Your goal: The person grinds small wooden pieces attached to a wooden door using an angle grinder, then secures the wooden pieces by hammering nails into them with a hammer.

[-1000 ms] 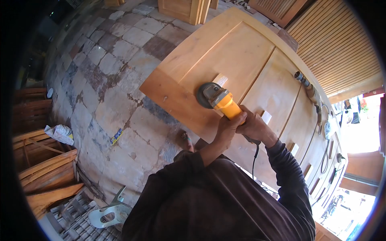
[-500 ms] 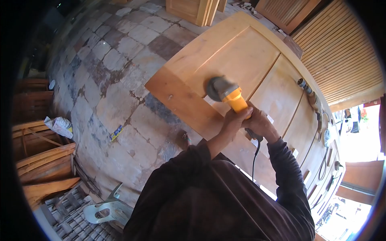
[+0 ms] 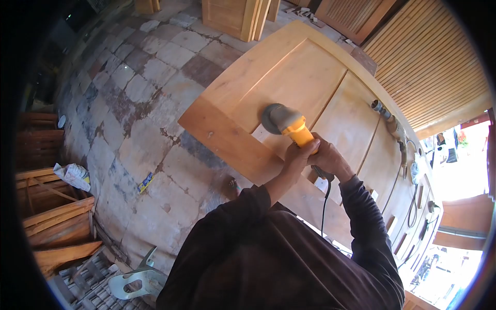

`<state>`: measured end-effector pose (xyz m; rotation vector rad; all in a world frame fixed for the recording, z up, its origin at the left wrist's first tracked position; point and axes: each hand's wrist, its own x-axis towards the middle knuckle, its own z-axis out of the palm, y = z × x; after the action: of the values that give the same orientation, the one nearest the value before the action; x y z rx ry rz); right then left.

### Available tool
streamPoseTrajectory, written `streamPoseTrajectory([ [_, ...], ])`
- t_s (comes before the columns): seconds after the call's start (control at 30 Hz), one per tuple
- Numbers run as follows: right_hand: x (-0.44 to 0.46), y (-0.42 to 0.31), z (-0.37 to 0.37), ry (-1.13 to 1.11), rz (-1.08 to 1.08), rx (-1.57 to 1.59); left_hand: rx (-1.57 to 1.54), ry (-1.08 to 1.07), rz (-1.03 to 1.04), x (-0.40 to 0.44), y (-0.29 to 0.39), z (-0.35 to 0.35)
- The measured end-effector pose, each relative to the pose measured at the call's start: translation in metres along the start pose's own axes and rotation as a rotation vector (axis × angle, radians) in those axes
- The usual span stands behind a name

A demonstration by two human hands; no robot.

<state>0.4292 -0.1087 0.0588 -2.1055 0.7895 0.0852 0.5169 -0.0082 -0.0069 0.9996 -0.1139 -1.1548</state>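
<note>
Both my hands are wrapped round the body of a yellow angle grinder (image 3: 300, 135) with a grey head and a round dark disc (image 3: 270, 119). My left hand (image 3: 298, 164) closes on it from the left, while my right hand (image 3: 331, 158) grips beside it near the rear end. The disc rests at the lower left part of a recessed panel on a wooden door (image 3: 227, 121) lying flat. From the grinder's rear a black cord (image 3: 326, 204) hangs down past my right forearm. My palms hide much of the handle.
A second power tool (image 3: 395, 129) lies on the door's right side, with a cable (image 3: 414, 206) nearby. Wood pieces (image 3: 59, 212) and a pale plastic chair (image 3: 137, 283) stand at left. Louvred panels (image 3: 429, 62) lean at upper right. A blue-yellow packet (image 3: 146, 183) lies on the tiled floor.
The whole view has shifted slightly, so the door sits lower and further left. The grinder has moved a little relative to the door, and both hands keep their grip.
</note>
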Motion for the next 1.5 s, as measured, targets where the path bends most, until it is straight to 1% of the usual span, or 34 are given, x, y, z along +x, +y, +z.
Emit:
streamPoseTrajectory([
  [0.07,-0.004,0.001,-0.002,0.001,-0.009,-0.002,0.033,0.04,0.001,0.0,-0.007,0.002],
  [0.17,-0.008,-0.012,-0.004,-0.045,-0.048,-0.02,-0.102,-0.016,0.013,-0.005,-0.015,-0.004],
  [0.27,0.003,-0.005,-0.003,-0.015,-0.053,0.009,-0.065,0.004,0.046,0.002,-0.004,-0.003],
  [0.37,0.019,0.007,-0.006,-0.003,-0.066,0.12,0.004,-0.009,0.04,0.026,-0.004,-0.002],
  [0.47,0.039,0.028,-0.008,0.014,-0.013,0.232,0.037,-0.028,-0.012,0.049,-0.002,0.001],
  [0.57,0.05,0.037,-0.015,0.023,-0.021,0.306,0.072,-0.045,-0.051,0.063,0.004,0.007],
  [0.67,0.049,0.028,-0.02,0.058,-0.025,0.362,0.071,-0.05,-0.052,0.066,0.011,0.017],
  [0.77,0.04,0.023,-0.021,-0.005,-0.02,0.418,0.068,-0.044,-0.021,0.063,0.0,0.015],
  [0.87,0.025,0.015,-0.019,-0.039,0.034,0.149,0.037,0.032,0.05,0.034,-0.002,0.015],
  [0.97,0.011,0.005,-0.01,-0.049,-0.055,0.067,0.011,0.077,0.08,0.013,-0.011,0.005],
  [1.0,0.007,0.003,-0.008,-0.053,-0.057,0.082,-0.021,0.101,0.058,0.005,-0.008,0.007],
  [1.1,0.006,0.008,-0.006,-0.031,-0.073,0.095,-0.058,0.048,0.053,0.004,-0.008,0.005],
  [1.2,0.018,0.006,-0.013,0.003,-0.027,0.107,0.032,0.049,-0.008,0.024,0.003,0.011],
  [1.3,0.031,0.016,-0.018,0.036,0.009,0.281,0.04,-0.073,0.0,0.05,0.004,0.011],
  [1.33,0.034,0.018,-0.019,0.043,0.013,0.263,0.072,-0.05,-0.037,0.055,0.004,0.012],
  [1.43,0.028,0.018,-0.02,0.052,0.0,0.116,0.063,0.016,-0.024,0.045,0.0,0.016],
  [1.5,0.02,0.017,-0.017,0.052,-0.024,0.124,0.034,0.007,0.016,0.038,-0.006,0.016],
])
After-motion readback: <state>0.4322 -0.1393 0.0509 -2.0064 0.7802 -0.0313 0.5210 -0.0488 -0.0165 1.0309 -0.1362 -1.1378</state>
